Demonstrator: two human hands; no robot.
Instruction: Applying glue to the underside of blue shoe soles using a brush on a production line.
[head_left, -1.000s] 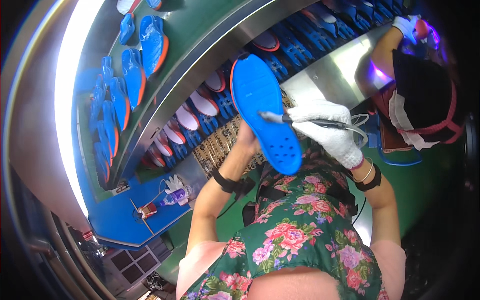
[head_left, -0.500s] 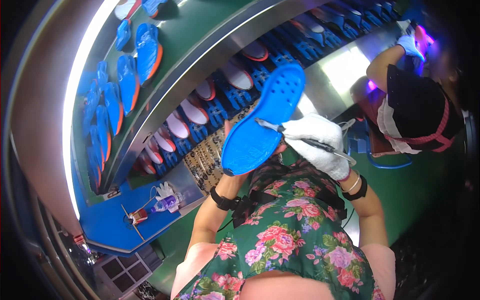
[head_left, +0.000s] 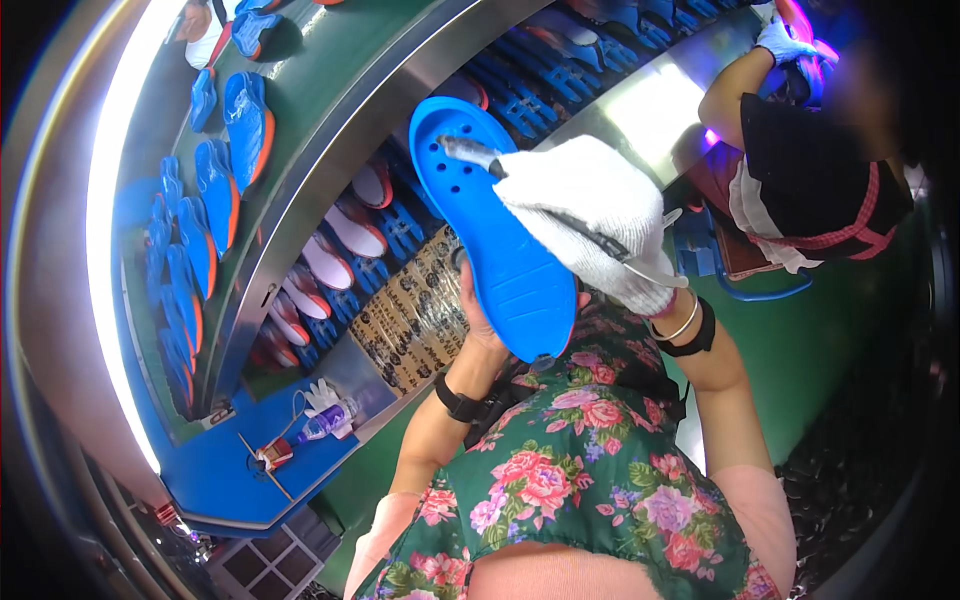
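A green, metal-edged shelf (head_left: 318,92) is lined with blue soles (head_left: 248,128). Before the floral apron (head_left: 575,465), one perforated blue sole (head_left: 515,285) is held. Above it, the gloved right hand (head_left: 590,195) is positioned. The sole is clasped from beneath by the bare left hand (head_left: 480,315). By the right grip, a slim tool (head_left: 480,154) is pinched, its tip placed at the holes (head_left: 455,188).

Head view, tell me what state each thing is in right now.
Blue sole: held up, holed end farthest from wearer
Left hand: bare, gripping the sole, partly hidden
Right hand: gloved, closed around the tool
Pen-like tool: tip at the holed end
Purple bottle: lying down
Strip light: lit
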